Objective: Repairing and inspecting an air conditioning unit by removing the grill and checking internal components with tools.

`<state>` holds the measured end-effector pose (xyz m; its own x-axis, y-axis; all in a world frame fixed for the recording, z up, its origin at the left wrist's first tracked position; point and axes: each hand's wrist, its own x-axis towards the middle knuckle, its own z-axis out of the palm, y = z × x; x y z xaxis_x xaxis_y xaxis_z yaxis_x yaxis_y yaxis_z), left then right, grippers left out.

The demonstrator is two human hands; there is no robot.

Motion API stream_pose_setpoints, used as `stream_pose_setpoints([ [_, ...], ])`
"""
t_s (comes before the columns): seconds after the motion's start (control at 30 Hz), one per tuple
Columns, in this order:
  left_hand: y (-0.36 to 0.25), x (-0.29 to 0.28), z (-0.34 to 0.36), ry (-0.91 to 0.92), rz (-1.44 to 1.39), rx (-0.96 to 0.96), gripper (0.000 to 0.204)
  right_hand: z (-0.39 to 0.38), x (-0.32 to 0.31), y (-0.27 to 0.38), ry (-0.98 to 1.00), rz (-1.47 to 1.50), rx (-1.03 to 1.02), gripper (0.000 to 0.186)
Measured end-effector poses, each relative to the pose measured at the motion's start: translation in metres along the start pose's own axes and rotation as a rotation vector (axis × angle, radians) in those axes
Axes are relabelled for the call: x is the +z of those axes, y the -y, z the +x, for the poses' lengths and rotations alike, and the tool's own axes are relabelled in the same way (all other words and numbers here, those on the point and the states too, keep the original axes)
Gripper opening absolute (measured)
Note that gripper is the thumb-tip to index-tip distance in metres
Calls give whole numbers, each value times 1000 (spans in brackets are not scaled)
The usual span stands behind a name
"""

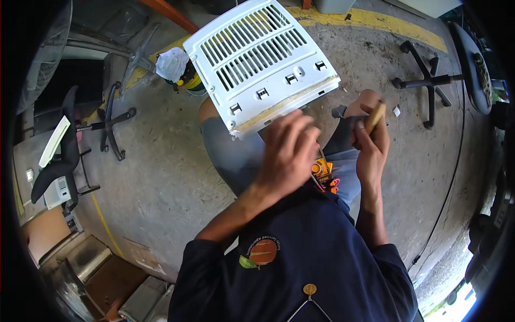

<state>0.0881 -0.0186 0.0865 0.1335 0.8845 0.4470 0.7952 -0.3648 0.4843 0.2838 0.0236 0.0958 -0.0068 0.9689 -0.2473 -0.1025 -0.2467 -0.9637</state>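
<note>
A white slotted plastic panel (257,53) rests across my knees. A rough brownish strip (289,104) runs along its near edge. My left hand (289,153) is just below that edge, fingers bent and smeared by motion; whether it holds anything is not visible. On the right, my right hand (373,145) is closed around a short tan stick-like piece (376,115), perhaps a wooden handle; most of it is hidden by the fingers. In my lap lies a yellow-orange device (322,167) with red and black parts beside it, partly covered by my left hand.
Office chair bases stand at left (110,121) and right (429,80). A yellow and black bucket (190,80) with a crumpled white bag (173,63) stands beyond the panel's left side. Boxes (115,279) fill the lower left. A dark cable (456,182) crosses the floor at right.
</note>
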Motion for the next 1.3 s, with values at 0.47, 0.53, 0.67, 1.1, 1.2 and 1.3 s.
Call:
stream_pose_setpoints([
  [0.47,83,-22,-1,-94,346,284,30,-22,66,-10,337,-498,-154,40],
  [0.53,84,-21,-1,-122,317,307,27,-23,69,-10,335,-467,-200,45],
  [0.67,90,-19,-5,-147,284,336,27,-20,69,-3,367,-501,-166,45],
  [1.1,91,-16,-5,-179,251,352,27,-18,74,-5,407,-480,-139,41],
  [1.2,91,-16,-5,-188,235,345,25,-18,76,-4,389,-472,-133,39],
  [1.3,92,-16,-6,-185,230,345,26,-17,76,-2,404,-477,-127,38],
])
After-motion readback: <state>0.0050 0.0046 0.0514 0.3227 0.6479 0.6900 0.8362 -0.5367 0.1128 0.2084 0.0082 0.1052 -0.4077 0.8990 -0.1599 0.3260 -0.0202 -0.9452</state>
